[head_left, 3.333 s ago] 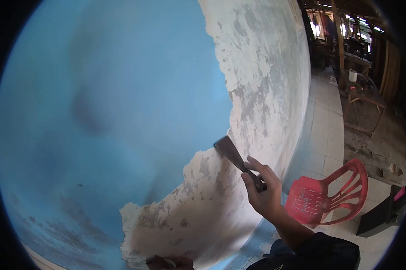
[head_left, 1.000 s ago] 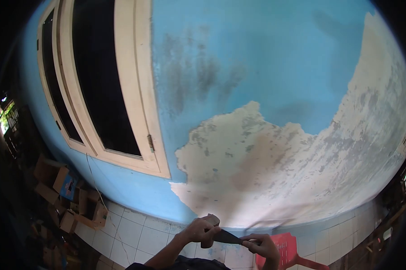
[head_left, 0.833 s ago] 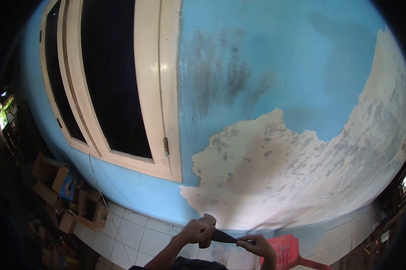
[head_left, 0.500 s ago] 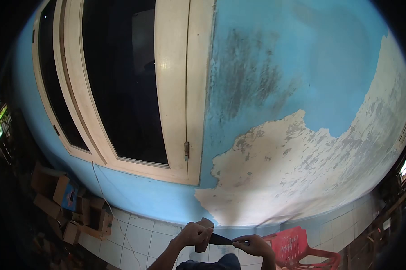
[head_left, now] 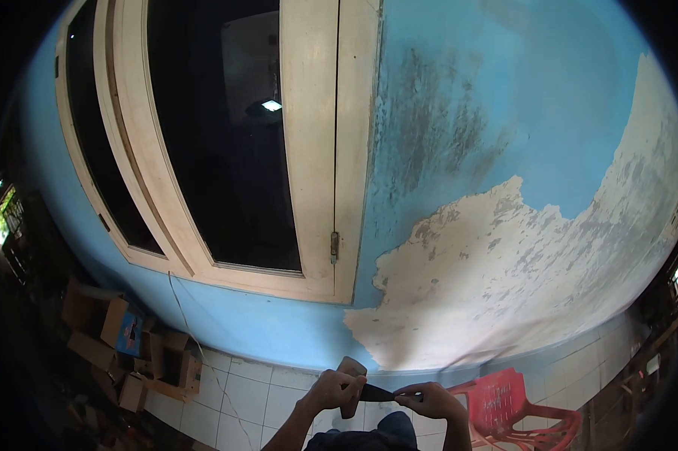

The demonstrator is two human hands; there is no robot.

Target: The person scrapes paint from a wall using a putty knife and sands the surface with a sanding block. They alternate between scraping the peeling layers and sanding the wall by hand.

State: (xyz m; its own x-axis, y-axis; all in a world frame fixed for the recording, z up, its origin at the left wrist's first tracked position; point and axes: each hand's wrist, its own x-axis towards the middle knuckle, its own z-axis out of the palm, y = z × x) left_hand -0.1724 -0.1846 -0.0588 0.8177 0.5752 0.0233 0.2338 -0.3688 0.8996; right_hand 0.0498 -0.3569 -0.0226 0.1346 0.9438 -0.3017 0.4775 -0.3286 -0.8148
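Low in the view, my left hand is closed around a brown, roll-like piece, held upright and slightly tilted. From it a dark strip runs to the right, narrowing toward its far end. My right hand pinches that narrow end between thumb and fingers. What kind of material the roll and strip are, I cannot make out. Both hands are in front of my body, above the tiled floor and apart from the wall.
Ahead is a blue wall with a large peeled whitish patch. A cream window frame with dark panes is at left. Cardboard boxes lie at lower left beside a thin cable. A red plastic chair stands at right on white tiles.
The view has shifted, so wall and window sit a little further right. Both hands keep hold of the roll and the strip, with little change between them.
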